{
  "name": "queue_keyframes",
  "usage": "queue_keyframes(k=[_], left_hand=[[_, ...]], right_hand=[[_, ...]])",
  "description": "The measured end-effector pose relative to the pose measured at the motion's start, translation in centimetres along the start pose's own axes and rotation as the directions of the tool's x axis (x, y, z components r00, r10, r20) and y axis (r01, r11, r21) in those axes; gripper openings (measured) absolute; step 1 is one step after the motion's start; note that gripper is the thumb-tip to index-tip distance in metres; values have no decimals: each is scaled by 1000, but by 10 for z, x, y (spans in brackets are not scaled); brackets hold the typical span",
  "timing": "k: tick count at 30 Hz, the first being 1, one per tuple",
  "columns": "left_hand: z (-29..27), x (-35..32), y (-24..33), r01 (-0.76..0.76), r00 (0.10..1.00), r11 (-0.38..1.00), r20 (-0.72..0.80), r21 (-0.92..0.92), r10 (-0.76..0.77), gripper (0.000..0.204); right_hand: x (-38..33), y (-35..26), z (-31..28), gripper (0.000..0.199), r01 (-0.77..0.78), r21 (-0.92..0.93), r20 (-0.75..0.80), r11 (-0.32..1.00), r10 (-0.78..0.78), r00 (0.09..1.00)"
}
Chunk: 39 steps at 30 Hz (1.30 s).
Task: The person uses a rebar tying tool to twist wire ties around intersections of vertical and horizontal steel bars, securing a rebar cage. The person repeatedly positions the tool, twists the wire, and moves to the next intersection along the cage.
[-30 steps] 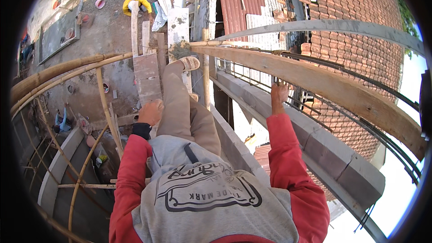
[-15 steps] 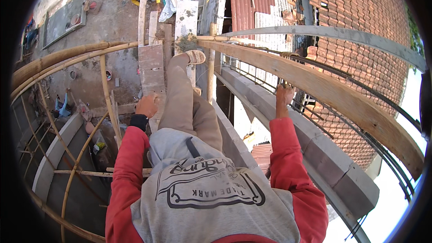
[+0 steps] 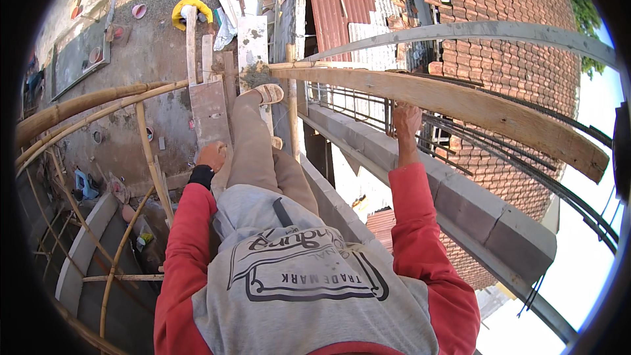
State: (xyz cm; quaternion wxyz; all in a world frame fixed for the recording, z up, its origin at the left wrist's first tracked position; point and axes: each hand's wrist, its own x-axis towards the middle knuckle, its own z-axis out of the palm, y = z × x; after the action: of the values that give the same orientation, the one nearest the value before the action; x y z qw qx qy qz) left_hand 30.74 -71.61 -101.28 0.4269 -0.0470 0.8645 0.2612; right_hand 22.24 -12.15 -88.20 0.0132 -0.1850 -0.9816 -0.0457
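Observation:
My right hand (image 3: 406,120) is closed around upright steel rebar (image 3: 392,113) of a long reinforcement cage, close beside a wooden beam (image 3: 453,100). My left hand (image 3: 211,155), with a dark band at the wrist, is curled at the near end of a worn plank (image 3: 209,115). Whether it grips the plank or something small is hidden. Between my hands my legs stretch forward, with one sandalled foot (image 3: 268,94) near a cement-stained board (image 3: 253,43).
Bamboo poles (image 3: 98,100) form scaffolding on the left, high above ground where a person in yellow (image 3: 191,13) bends. A grey block ledge (image 3: 460,200) runs along the right. Beyond lie a tiled roof (image 3: 506,0) and rusty corrugated sheets (image 3: 328,10).
The whole view has shifted and turned slightly. My right hand has moved forward, nearer the wooden beam, still at the rebar. My left hand stays by the plank.

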Motion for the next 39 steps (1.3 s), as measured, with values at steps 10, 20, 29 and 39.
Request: queue_keyframes(k=[10, 20, 29, 39], left_hand=[[11, 2, -45, -31, 999, 993, -48, -114, 25, 33], [7, 4, -39, 34, 999, 990, -15, -134, -36, 32], [-19, 31, -26, 50, 997, 993, -60, -109, -57, 29], [-48, 71, 5, 4, 997, 942, 73, 335, -30, 37]], right_hand=[[37, 13, -51, 31, 281, 85, -280, 956, -247, 928], [35, 35, -67, 29, 40, 94, 140, 995, -53, 989], [42, 26, -83, 77, -87, 176, 233, 981, 45, 971], [39, 5, -270, 90, -74, 479, -101, 875, 138, 985]])
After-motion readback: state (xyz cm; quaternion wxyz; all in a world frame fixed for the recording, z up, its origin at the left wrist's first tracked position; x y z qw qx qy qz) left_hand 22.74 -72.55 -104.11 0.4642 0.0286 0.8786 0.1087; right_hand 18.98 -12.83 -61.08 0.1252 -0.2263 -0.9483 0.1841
